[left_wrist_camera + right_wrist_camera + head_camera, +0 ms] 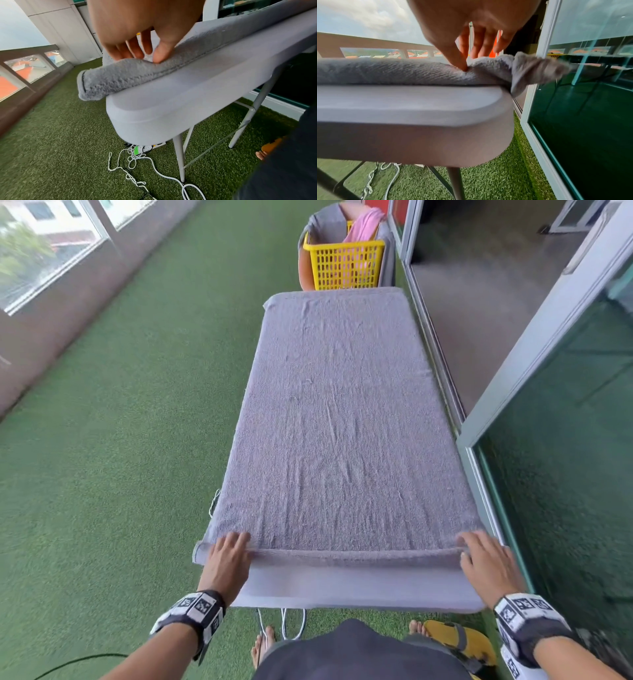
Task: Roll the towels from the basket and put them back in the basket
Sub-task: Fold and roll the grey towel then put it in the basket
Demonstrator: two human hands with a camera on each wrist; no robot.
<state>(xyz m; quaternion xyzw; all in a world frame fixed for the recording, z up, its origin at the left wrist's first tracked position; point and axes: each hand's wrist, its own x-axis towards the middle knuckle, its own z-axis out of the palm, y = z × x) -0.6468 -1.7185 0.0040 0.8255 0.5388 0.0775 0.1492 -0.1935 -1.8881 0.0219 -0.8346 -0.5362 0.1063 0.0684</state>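
Observation:
A grey towel (342, 422) lies spread flat along the whole grey table (342, 587). Its near edge is turned over into a thin roll. My left hand (229, 556) holds the roll's left end, which overhangs the table corner; in the left wrist view the thumb and fingers (147, 56) pinch the fold of the towel (120, 75). My right hand (479, 556) holds the right end the same way, thumb pressed into the towel (402, 73), fingers (479, 51) behind the fold. A yellow basket (344, 263) with a pink towel (364, 224) stands beyond the far end.
A glass sliding door (565, 474) runs close along the table's right side. Cables and a power strip (145, 148) lie on the artificial grass under the table, beside its legs (180, 155). Bare feet and a yellow sandal (459, 642) are below the near edge.

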